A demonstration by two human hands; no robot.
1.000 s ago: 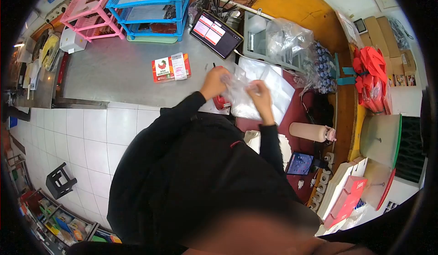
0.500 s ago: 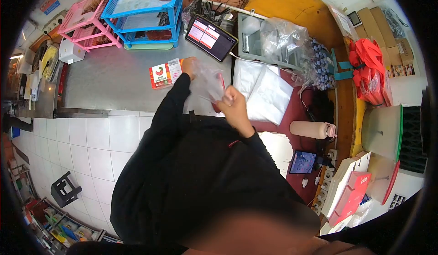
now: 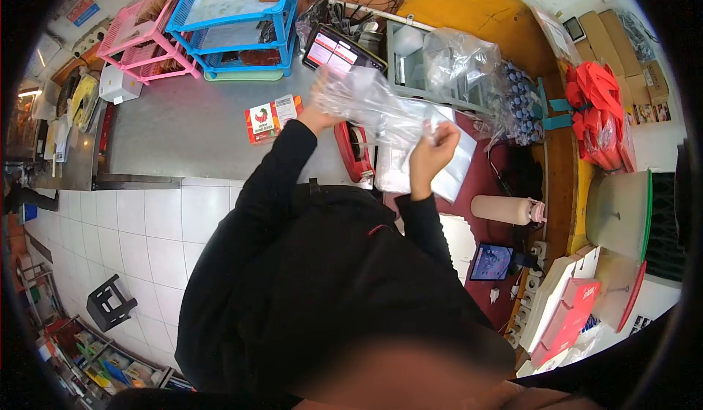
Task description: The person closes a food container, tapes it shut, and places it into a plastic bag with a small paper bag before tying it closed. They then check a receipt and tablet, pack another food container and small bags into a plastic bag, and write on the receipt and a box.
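A clear plastic bag (image 3: pixel 373 106) is stretched out between my two hands, above a red tape dispenser (image 3: pixel 354 152) and the edge of a stack of white plastic sheets (image 3: pixel 450 162). My left hand (image 3: pixel 316 109), partly blurred, is closed on the bag's left end. At the bag's right end, my right hand (image 3: pixel 433 153) pinches the plastic with bent fingers. A red and white printed box (image 3: pixel 262 123) lies on the metal table (image 3: pixel 176 142), left of my left hand.
Blue tray rack (image 3: pixel 227 32) and pink rack (image 3: pixel 143 40) stand at the back left. A tablet (image 3: pixel 340 52) leans behind the bag, beside a grey bin (image 3: pixel 403 65). A pink bottle (image 3: pixel 501 209) and a smaller screen (image 3: pixel 491 262) are at the right.
Both hands have moved apart, my right hand going further right, and the bag is now spread wide and higher. The red tape dispenser has come into fuller view.
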